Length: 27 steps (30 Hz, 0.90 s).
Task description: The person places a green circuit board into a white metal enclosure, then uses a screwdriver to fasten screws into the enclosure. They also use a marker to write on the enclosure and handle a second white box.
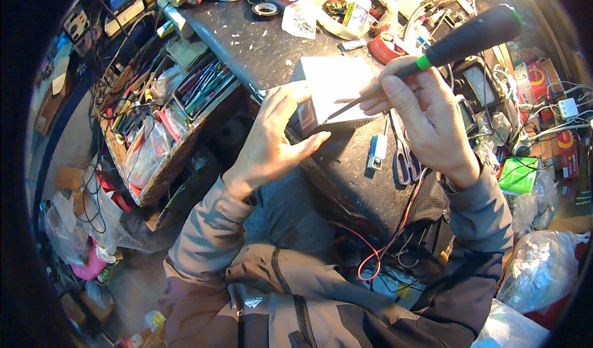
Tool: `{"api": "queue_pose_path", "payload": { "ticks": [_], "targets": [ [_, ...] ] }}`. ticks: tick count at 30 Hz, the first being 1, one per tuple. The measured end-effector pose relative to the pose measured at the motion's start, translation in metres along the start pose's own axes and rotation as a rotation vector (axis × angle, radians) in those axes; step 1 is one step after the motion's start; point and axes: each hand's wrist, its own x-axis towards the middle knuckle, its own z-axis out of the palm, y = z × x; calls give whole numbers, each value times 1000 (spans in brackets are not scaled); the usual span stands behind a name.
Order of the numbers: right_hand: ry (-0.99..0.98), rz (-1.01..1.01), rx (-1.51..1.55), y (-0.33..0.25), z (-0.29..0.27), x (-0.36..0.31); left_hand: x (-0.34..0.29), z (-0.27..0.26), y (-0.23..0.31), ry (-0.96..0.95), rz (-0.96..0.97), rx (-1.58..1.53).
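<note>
On the dark worktable point(253, 45) stands a white metal-looking box point(321, 76), its top washed out by bright light. My left hand point(272, 128) grips its left near corner, fingers along the left side and thumb reaching past the near edge. In my right hand point(426, 107) is a screwdriver point(472, 38) with a thick black handle and green bands, held slantwise between thumb and fingers. Its thin shaft points down left, and the tip is at the near edge of the box. Whether the tip sits in a screw or slot is too small to tell.
Scissors point(403, 159) and a small blue-and-white piece point(376, 151) lie right of the box. A drawer point(176, 147) full of pens and tools juts out at left. Behind are a tape roll point(265, 9), a red ring point(387, 47) and cables. A red wire point(375, 261) hangs in front.
</note>
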Motion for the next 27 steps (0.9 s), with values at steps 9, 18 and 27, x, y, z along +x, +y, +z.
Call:
{"api": "queue_pose_path", "payload": {
  "ticks": [9,18,27],
  "targets": [
    [-1,-29,-122,-15,2,7,5,-3,8,3,57,68],
    [-211,-72,-434,-29,-29,31,29,-3,18,-117,91,-14],
    [840,-278,-562,-95,51,41,28,1,14,-179,-7,-192]
  ]
}}
